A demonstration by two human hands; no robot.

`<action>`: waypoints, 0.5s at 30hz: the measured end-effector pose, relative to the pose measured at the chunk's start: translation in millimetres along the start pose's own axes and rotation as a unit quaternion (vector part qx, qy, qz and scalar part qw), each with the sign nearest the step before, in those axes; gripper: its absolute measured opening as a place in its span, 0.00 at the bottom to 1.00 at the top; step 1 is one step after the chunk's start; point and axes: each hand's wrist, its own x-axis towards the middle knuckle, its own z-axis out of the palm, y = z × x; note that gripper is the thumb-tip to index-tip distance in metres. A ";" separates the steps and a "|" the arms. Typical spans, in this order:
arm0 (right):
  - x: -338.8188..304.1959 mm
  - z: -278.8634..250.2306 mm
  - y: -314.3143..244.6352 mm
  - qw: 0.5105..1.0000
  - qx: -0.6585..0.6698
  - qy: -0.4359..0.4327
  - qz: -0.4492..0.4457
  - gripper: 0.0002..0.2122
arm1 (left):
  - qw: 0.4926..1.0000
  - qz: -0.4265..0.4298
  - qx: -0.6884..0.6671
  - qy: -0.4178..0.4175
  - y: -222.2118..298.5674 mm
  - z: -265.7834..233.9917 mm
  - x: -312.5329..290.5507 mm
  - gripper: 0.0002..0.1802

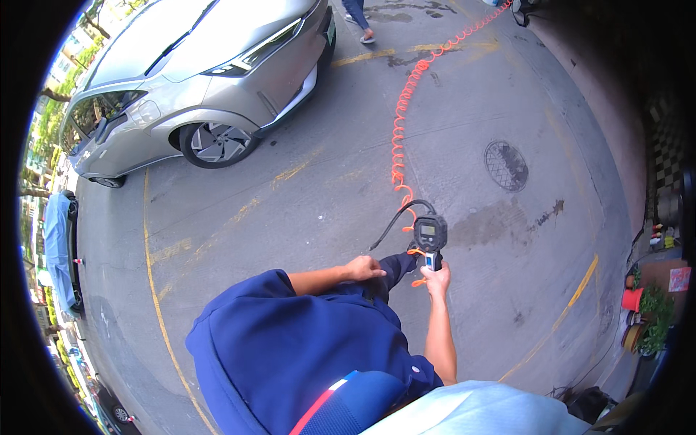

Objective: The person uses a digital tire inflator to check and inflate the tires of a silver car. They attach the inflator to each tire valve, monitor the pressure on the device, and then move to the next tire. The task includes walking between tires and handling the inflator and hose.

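My right hand (437,279) grips the handle of a black tyre inflator gauge (429,233) with a small screen, held upright in front of me. A coiled orange air hose (400,123) runs from the gauge away across the asphalt to the top right. A short black hose (388,225) curves out of the gauge's top and hangs down to the left, its end just above my left hand (366,268). That hand lies on my dark trouser leg (397,267) with nothing seen in it. My blue sleeve (275,341) fills the lower middle.
A silver car (210,80) stands at the upper left, its front wheel (216,143) facing me. Another person's legs (359,18) are at the top. A round manhole cover (506,165) is to the right, and potted plants (652,312) line the right edge. Yellow lines mark the ground.
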 end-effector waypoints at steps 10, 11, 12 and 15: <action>250.3 -207.0 -275.8 0.955 0.295 -0.005 -0.040 0.15 | 0.831 0.288 -0.464 -0.108 393.2 -83.9 293.4 0.50; 279.5 -220.4 -296.9 0.947 0.321 -0.002 -0.025 0.16 | 0.845 0.274 -0.448 -0.099 422.3 -104.3 315.7 0.51; 304.7 -226.0 -313.2 0.944 0.326 0.002 -0.049 0.15 | 0.833 0.253 -0.477 -0.122 440.5 -123.6 331.5 0.49; 394.6 -260.4 -355.2 0.950 0.288 -0.029 -0.117 0.16 | 0.816 0.216 -0.522 -0.120 503.2 -175.0 397.3 0.38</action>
